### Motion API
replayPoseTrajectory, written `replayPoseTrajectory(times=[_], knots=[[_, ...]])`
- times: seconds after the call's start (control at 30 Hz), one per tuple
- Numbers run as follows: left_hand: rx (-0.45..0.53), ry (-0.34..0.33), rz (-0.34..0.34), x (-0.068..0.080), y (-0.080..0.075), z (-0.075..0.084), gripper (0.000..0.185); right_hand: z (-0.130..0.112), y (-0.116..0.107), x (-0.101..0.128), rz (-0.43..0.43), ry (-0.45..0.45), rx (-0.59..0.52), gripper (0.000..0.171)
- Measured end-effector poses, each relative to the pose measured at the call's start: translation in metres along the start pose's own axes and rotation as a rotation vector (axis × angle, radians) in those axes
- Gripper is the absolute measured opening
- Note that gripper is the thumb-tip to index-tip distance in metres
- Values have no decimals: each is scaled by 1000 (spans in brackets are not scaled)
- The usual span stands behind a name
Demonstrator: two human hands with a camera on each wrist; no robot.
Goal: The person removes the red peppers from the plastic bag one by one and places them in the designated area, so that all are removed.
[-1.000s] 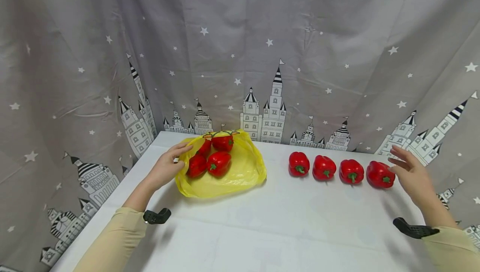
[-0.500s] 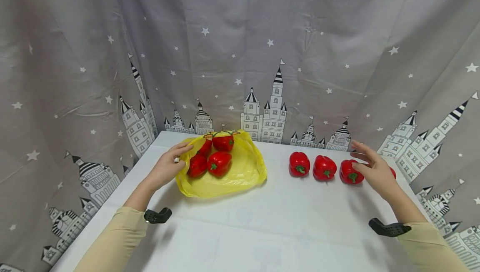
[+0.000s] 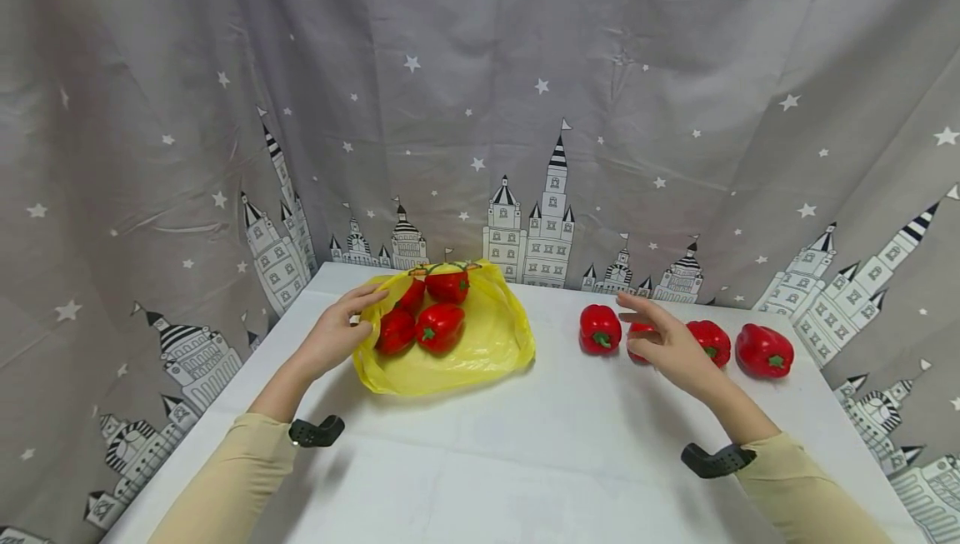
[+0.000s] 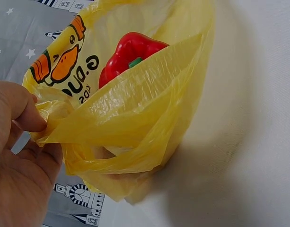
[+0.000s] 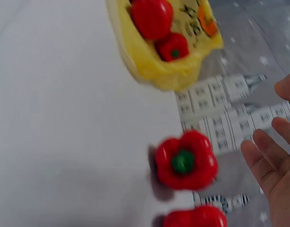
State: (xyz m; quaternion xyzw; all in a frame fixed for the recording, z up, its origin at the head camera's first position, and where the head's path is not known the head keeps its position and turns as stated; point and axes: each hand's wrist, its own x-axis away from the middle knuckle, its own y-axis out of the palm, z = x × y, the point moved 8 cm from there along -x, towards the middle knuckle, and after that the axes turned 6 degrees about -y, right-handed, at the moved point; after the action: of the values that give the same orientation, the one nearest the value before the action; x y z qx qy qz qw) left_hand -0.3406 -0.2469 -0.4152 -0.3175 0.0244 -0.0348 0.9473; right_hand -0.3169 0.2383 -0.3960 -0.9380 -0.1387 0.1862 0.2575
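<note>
My left hand (image 3: 336, 334) pinches the left edge of a yellow plastic bag (image 3: 491, 352), thumb and fingers closed on the film in the left wrist view. The bag's mouth gapes, and several red bell peppers (image 3: 440, 328) lie inside it. A cartoon duck print shows on the bag in the left wrist view. To the right, my right hand (image 3: 678, 358) hovers over the row of loose red peppers, its fingers spread and holding nothing. It partly hides the second pepper (image 3: 640, 344) from the left. The leftmost pepper (image 3: 600, 330) sits just beyond its fingertips.
Two more red bell peppers, one (image 3: 711, 342) nearer and one (image 3: 764, 351) at the row's right end, lie under and beyond my right wrist. Everything rests on a white-covered table (image 3: 480, 469). A grey curtain (image 3: 450, 94) with castles and stars hangs behind it.
My right hand has moved left along the row, from beside the rightmost pepper to over the second one from the left. The left hand and the bag have stayed in place.
</note>
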Motion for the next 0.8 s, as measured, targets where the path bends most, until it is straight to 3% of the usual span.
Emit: replayPoseTrajectory(times=[0.3,0.8], knots=[[6,1,5,1,-1,1,57,-14,49,-15,-83,-11,-42,72],[5,2,22,2,-1,-1,53,-27,105,-38,-176,-44,-115,69]])
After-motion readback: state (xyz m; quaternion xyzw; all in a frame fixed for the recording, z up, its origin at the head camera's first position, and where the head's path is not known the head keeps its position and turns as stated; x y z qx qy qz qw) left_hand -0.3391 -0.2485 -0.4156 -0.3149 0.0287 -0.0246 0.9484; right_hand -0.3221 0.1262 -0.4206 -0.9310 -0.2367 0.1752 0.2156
